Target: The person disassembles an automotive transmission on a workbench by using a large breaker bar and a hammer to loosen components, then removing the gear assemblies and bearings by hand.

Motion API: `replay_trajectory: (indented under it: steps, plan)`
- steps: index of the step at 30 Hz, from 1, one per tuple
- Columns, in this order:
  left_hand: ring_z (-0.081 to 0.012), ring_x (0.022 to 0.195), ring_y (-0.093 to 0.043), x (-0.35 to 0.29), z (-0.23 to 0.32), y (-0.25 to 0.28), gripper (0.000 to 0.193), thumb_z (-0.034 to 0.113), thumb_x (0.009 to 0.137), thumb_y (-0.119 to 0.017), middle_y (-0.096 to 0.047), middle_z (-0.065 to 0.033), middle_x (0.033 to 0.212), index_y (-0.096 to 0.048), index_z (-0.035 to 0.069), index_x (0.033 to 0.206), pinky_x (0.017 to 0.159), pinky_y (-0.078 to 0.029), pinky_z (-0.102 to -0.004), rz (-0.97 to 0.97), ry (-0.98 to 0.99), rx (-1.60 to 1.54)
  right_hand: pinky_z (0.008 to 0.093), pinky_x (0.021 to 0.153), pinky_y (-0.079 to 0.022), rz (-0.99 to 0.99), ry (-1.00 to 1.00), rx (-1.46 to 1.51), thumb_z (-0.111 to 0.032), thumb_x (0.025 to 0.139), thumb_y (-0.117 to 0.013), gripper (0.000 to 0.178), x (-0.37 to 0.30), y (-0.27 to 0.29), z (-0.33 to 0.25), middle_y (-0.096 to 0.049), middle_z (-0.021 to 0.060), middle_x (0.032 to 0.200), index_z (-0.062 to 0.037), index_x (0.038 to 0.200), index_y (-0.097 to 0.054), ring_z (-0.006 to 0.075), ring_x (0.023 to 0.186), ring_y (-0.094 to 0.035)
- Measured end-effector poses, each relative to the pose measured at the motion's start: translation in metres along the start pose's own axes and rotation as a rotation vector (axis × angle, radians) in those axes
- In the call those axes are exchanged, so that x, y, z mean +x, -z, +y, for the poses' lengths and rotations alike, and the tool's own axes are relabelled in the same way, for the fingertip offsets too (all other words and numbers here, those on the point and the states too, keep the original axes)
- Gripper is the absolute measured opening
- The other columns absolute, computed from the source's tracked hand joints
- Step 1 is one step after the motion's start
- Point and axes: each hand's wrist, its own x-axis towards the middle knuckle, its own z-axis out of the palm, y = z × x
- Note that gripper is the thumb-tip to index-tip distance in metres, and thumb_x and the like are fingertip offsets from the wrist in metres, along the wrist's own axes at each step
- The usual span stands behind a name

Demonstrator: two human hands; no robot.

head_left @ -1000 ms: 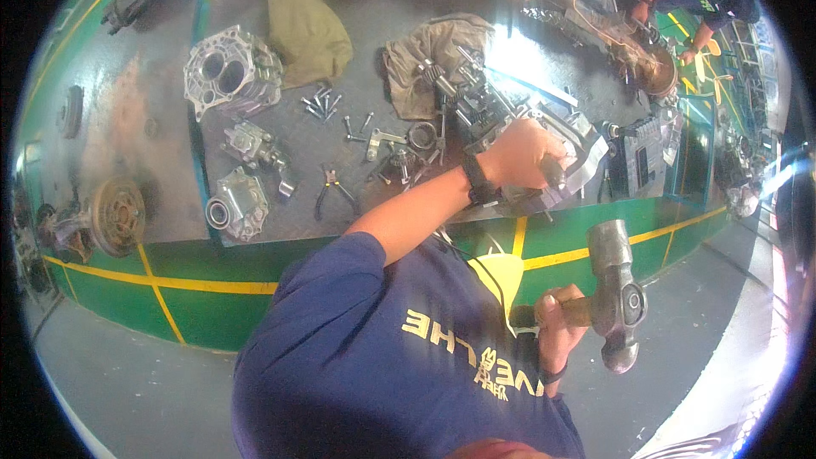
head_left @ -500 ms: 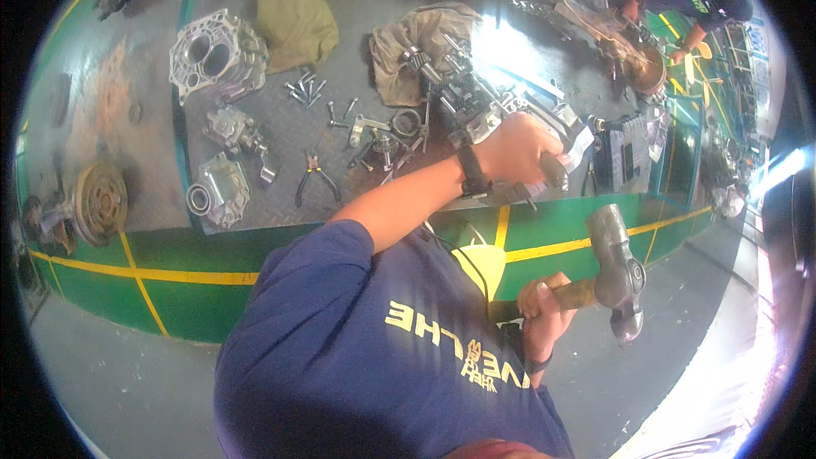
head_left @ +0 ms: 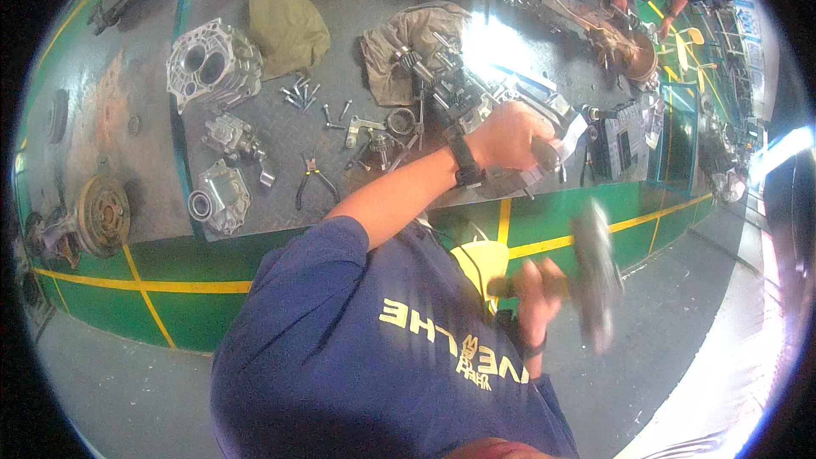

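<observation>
Over the bench, left fingers [head_left: 531,132] clasp a punch [head_left: 546,153], right fingers [head_left: 535,285] a hammer [head_left: 592,276].

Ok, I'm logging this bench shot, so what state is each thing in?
Left hand: closed on a dark rod at the gear assembly.
Right hand: gripping the hammer.
Hammer: off the bench, blurred by motion.
Pliers: lying flat, handles apart.
Bolts: loose, scattered.
Housing: on the bench, bores facing up.
Green cloth: crumpled.
</observation>
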Motion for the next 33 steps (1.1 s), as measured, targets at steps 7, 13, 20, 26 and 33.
replay_trajectory:
  steps: [7,13,20,26,33]
  plan:
    - [-0.0336,0.062,-0.063,-0.005,0.004,0.008,0.015,0.018,0.082,-0.071,-0.063,-0.014,0.067,-0.067,0.008,0.071,0.058,-0.048,-0.0394,-0.002,-0.025,0.001,0.0278,0.047,-0.034,-0.038,0.171,0.18,0.0,0.09,-0.066,0.025,0.008,0.007,-0.01,-0.05,0.0002,0.062,-0.0069,0.074,-0.048,0.009,0.053,-0.042]
    - [-0.0343,0.062,-0.062,-0.006,0.004,0.01,0.02,0.018,0.085,-0.07,-0.062,-0.0151,0.066,-0.066,0.006,0.07,0.057,-0.046,-0.0402,-0.05,0.05,0.026,0.0257,0.046,-0.033,-0.067,-0.257,0.049,0.001,0.09,-0.067,0.024,0.025,-0.021,-0.011,-0.047,-0.0029,0.065,-0.0084,0.076,-0.049,0.0077,0.051,-0.042]
    - [-0.0354,0.061,-0.061,-0.006,0.017,0.018,0.021,0.017,0.085,-0.07,-0.06,-0.0161,0.065,-0.064,0.006,0.069,0.057,-0.046,-0.0397,-0.008,0.057,-0.026,0.0271,0.045,-0.033,-0.069,-0.209,0.15,-0.001,0.09,-0.066,0.022,0.014,0.001,-0.009,-0.045,-0.0009,0.061,-0.0069,0.078,-0.048,0.0105,0.047,-0.043]
    - [-0.0345,0.06,-0.061,-0.006,0.007,0.018,0.02,0.017,0.085,-0.07,-0.06,-0.0155,0.065,-0.064,0.006,0.07,0.057,-0.047,-0.0385,-0.006,-0.01,-0.071,0.0279,0.044,-0.032,-0.06,-0.24,0.232,-0.001,0.09,-0.063,0.025,0.014,-0.004,-0.005,-0.044,0.0,0.06,-0.0077,0.075,-0.045,0.0107,0.046,-0.041]
    - [-0.033,0.06,-0.063,-0.007,-0.005,0.016,0.019,0.018,0.086,-0.069,-0.062,-0.0155,0.066,-0.067,0.006,0.072,0.057,-0.047,-0.0377,0.003,0.005,-0.064,0.0273,0.044,-0.03,-0.017,-0.183,0.225,-0.004,0.091,-0.062,0.025,0.016,-0.003,-0.016,-0.042,0.0,0.058,-0.0076,0.075,-0.043,0.0104,0.045,-0.037]
